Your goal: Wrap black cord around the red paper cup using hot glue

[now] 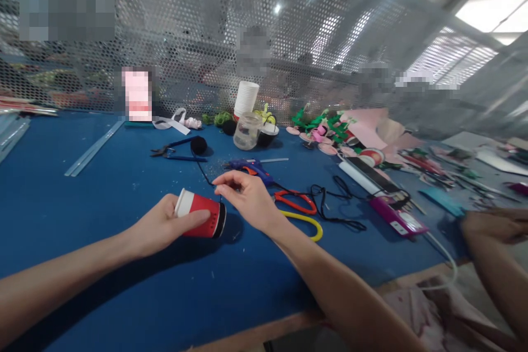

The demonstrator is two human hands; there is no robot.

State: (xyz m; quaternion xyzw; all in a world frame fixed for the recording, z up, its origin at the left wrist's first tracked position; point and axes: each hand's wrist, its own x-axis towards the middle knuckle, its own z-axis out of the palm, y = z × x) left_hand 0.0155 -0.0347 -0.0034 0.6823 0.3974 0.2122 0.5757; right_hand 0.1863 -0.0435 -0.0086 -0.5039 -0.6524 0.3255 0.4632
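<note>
A red and white paper cup [201, 214] lies tipped on its side in my left hand [159, 225], its white rim to the left. Black yarn [222, 221] is wound around the cup's base end. Thumb and forefinger of my right hand [247, 196] pinch the strand just above that end. From there the strand [204, 171] runs up to a small black yarn ball [198, 145], which rests by the blue-handled pliers [177, 151]. Behind my right hand lies a blue glue gun [253, 168].
Scissors with a red handle [299, 202] and a yellow handle loop [309, 223] lie right of my right hand, beside a black cord [346, 219]. Farther back stand a clear plastic jar [247, 132] and stacked paper cups [246, 99]. A purple power strip [398, 217] and another person's hand [490, 226] are at right.
</note>
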